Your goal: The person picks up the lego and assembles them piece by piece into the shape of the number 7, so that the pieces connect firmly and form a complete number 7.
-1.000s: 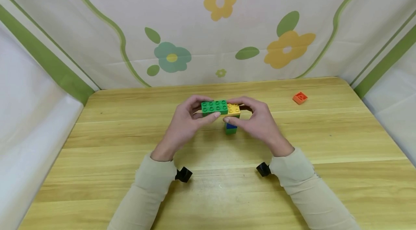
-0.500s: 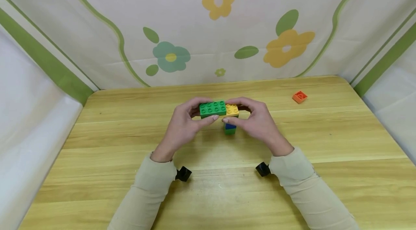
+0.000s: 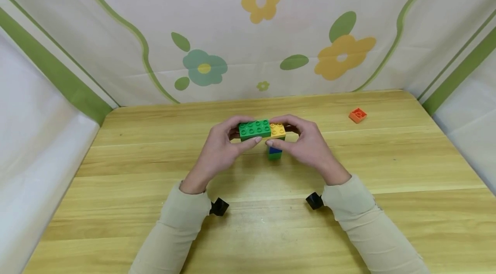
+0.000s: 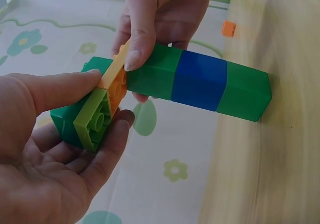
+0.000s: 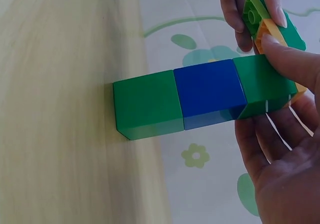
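A column of toy building bricks stands upright on the table: a green brick [image 5: 147, 101] at the bottom, a blue brick [image 5: 210, 89] above it, then another green brick [image 5: 260, 78]. A thin yellow brick [image 3: 278, 130] tops the column and juts out leftward. Beside its overhanging end is a thin lime-green brick [image 4: 90, 107], open underside showing. A long green brick [image 3: 254, 129] lies over these thin bricks. My left hand [image 3: 221, 143] pinches the long green brick and the lime-green one between thumb and fingers. My right hand [image 3: 308, 141] grips the yellow brick and the column's top.
An orange brick [image 3: 358, 115] lies studs-down at the back right of the wooden table [image 3: 263, 239]. Behind the table hangs a white cloth [image 3: 240, 50] with printed flowers. A small black wrist camera [image 3: 219, 207] sits below each hand.
Both hands keep their hold on the bricks, and the column stays in place. The left fingers close in slightly round the long green brick; otherwise only a tiny view shift shows.
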Tool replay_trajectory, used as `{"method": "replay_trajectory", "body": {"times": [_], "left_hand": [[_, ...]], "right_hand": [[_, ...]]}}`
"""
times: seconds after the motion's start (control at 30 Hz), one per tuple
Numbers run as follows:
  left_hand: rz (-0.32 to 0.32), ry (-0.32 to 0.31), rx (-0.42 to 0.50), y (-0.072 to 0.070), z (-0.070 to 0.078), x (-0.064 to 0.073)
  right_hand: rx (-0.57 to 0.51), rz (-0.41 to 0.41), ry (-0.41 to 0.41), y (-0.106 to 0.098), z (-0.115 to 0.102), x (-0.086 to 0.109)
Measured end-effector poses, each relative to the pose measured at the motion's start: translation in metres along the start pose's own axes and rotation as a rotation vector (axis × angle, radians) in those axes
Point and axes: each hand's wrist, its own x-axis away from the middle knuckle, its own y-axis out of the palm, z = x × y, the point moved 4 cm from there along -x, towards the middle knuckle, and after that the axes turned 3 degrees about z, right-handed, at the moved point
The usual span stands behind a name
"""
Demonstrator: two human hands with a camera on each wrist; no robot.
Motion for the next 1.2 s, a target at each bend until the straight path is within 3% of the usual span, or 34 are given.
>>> {"method": "replay_trajectory", "body": {"times": [0.37,0.7,1.0,1.2], "left_hand": [[0.013,-0.007,0.038,0.001,-0.001,0.000],[0.015,-0.016,0.046,0.001,0.000,0.002],[0.013,-0.026,0.064,0.001,-0.002,0.001],[0.014,-0.027,0.066,0.001,-0.002,0.001]], "right_hand": [[0.011,-0.018,0.031,-0.006,0.006,0.003],[0.044,0.028,0.034,-0.038,0.020,0.010],[0.185,0.108,0.188,-0.080,0.038,0.016],[0.229,0.151,0.242,-0.101,0.054,0.018]]}}
